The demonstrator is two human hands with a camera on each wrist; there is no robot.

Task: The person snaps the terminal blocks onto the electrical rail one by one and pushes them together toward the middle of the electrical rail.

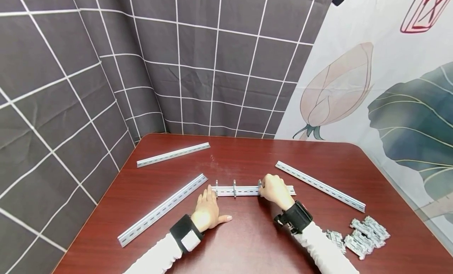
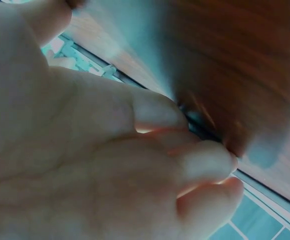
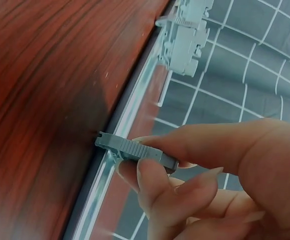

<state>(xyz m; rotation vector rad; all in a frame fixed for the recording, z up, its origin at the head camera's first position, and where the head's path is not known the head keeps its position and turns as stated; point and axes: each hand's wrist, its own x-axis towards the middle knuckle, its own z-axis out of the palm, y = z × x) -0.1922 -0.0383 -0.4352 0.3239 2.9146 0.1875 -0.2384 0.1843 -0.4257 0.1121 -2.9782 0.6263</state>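
A short slotted metal DIN rail [image 1: 247,191] lies crosswise in front of me. My left hand [image 1: 206,211] rests at its left end, fingers straight and the thumb spread out to the side. My right hand [image 1: 276,190] pinches a thin grey DIN rail clip [image 3: 135,150] between thumb and fingers near the right end. In the right wrist view this clip sits across the rail, its lower end at the rail's edge. Two more upright clips stand on the rail, one in the middle [image 1: 234,188] and one beside the left fingertips [image 1: 216,188].
Longer slotted rails lie at the left [image 1: 162,211] and right [image 1: 320,186], with another rail [image 1: 173,154] at the back left. Loose grey clips [image 1: 368,234] are heaped at the front right, some beside my right sleeve [image 1: 323,248]. A grey checked curtain [image 1: 198,81] hangs behind the table.
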